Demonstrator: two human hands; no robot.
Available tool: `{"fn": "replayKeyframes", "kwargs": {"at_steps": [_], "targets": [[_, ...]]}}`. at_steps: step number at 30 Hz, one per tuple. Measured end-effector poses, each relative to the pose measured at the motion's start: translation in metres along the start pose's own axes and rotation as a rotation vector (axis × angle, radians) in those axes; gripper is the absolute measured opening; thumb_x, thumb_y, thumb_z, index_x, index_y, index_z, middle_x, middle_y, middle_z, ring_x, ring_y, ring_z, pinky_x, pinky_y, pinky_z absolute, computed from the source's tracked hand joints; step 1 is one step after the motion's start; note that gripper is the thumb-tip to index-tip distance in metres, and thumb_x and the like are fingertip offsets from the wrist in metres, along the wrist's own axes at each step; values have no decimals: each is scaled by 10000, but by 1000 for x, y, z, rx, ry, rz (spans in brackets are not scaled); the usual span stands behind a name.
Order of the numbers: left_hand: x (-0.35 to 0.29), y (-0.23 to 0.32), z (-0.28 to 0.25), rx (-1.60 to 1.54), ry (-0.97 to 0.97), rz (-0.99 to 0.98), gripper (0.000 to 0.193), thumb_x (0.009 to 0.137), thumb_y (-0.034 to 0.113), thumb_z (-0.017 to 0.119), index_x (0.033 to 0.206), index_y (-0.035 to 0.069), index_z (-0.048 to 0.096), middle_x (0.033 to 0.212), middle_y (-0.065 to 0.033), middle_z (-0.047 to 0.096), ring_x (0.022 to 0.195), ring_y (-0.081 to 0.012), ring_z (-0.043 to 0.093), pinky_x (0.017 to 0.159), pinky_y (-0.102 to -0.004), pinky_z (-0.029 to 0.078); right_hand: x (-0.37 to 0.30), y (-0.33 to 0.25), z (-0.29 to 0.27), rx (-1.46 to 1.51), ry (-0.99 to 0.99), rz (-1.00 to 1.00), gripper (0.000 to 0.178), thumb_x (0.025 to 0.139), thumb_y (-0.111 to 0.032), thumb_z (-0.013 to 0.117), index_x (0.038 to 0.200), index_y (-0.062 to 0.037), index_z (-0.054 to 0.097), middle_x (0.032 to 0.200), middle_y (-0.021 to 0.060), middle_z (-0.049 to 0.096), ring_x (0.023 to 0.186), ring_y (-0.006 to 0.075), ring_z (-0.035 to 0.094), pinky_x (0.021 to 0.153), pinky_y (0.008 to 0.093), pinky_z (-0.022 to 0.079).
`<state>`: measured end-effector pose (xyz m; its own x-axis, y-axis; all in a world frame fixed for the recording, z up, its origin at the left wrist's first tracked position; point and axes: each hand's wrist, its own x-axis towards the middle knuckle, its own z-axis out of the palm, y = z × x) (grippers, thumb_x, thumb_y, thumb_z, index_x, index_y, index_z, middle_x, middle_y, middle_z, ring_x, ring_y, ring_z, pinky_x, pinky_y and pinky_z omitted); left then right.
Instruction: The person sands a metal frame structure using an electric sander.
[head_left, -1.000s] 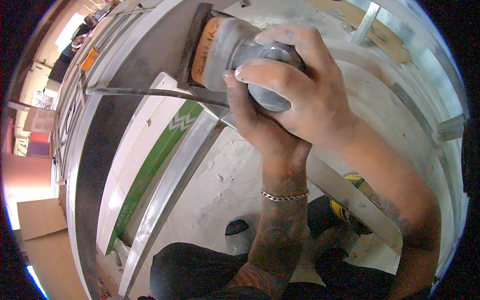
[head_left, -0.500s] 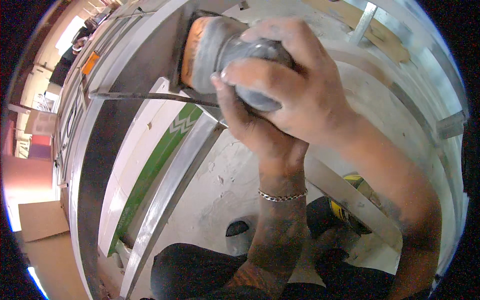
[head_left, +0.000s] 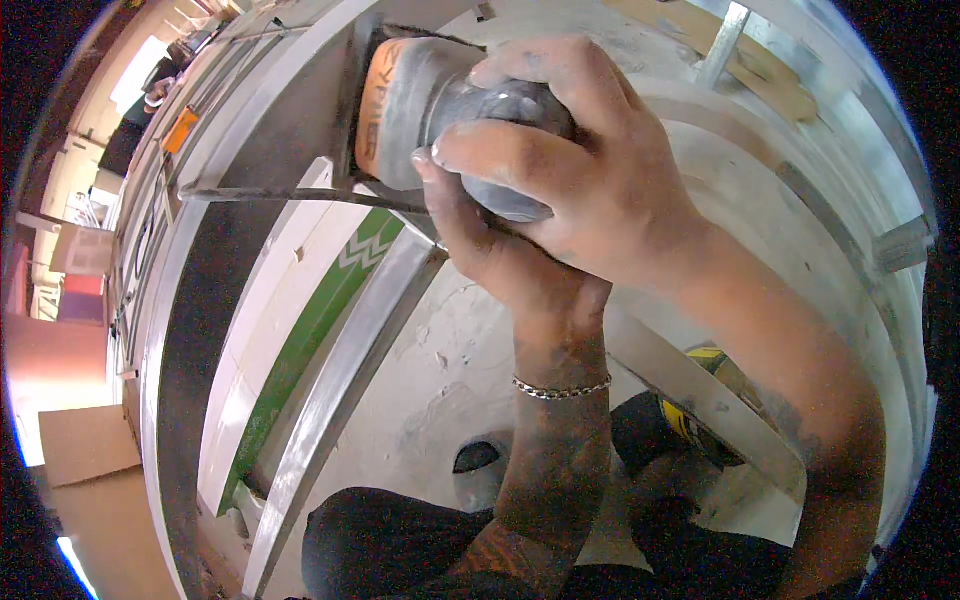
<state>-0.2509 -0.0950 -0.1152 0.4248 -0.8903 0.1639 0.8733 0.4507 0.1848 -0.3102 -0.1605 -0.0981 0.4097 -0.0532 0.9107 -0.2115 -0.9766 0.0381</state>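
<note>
A dusty grey power sander with an orange band sits at the upper middle, its flat face against a dark grey metal surface. My right hand is wrapped round the sander's rounded dark end from above, fingers curled over it. From below, my left hand cups the same end, a fingertip on the grey housing; most of its fingers are hidden behind the tool and the right hand. A chain bracelet circles my left wrist.
Under the metal frame lies a white and green panel beside a bare metal bar. A thin dark strip crosses left of the sander. Cardboard stands at the left, and a yellow-black object lies at lower right.
The sander and both hands have shifted slightly left. Both hands keep their hold.
</note>
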Motion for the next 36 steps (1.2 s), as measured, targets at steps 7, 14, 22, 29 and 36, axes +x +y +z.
{"fn": "replayKeyframes", "kwargs": {"at_steps": [7, 14, 22, 29, 36], "targets": [[13, -12, 6, -14, -31, 26, 558, 1083, 548, 485, 1324, 56, 589, 1248, -100, 666, 1147, -229, 662, 997, -387, 535, -4, 13, -9, 93, 21, 80, 422, 791, -207, 843, 1173, -222, 665, 1107, 131, 540, 964, 361, 655, 811, 469, 583], [14, -12, -2, 61, -4, 8, 524, 1090, 528, 484, 1302, 61, 592, 1232, -99, 671, 1128, -226, 670, 986, -388, 544, -2, 9, -5, 54, 19, 118, 472, 712, -127, 870, 1120, -259, 673, 1143, 101, 557, 1000, 340, 654, 795, 452, 591], [10, -4, -7, 28, -103, 106, 575, 1083, 560, 456, 1331, 52, 564, 1262, -109, 648, 1168, -259, 647, 1016, -425, 531, 2, 4, 0, -18, 19, -1, 524, 671, -102, 895, 1121, -272, 688, 1209, 107, 604, 1006, 341, 680, 797, 434, 604], [2, 2, -14, 112, 17, 194, 648, 1064, 603, 457, 1377, 43, 546, 1300, -132, 633, 1194, -295, 633, 1049, -445, 511, 13, -17, 9, 37, 122, -33, 496, 639, -136, 899, 1058, -314, 702, 1149, 80, 621, 957, 300, 670, 778, 384, 591], [8, 1, -20, -243, -262, 71, 668, 1051, 621, 468, 1376, 42, 545, 1302, -136, 630, 1189, -294, 633, 1053, -442, 507, 11, -14, 2, -9, 29, 12, 442, 674, -151, 889, 1040, -313, 701, 1158, 83, 623, 952, 304, 668, 778, 397, 591]]}}
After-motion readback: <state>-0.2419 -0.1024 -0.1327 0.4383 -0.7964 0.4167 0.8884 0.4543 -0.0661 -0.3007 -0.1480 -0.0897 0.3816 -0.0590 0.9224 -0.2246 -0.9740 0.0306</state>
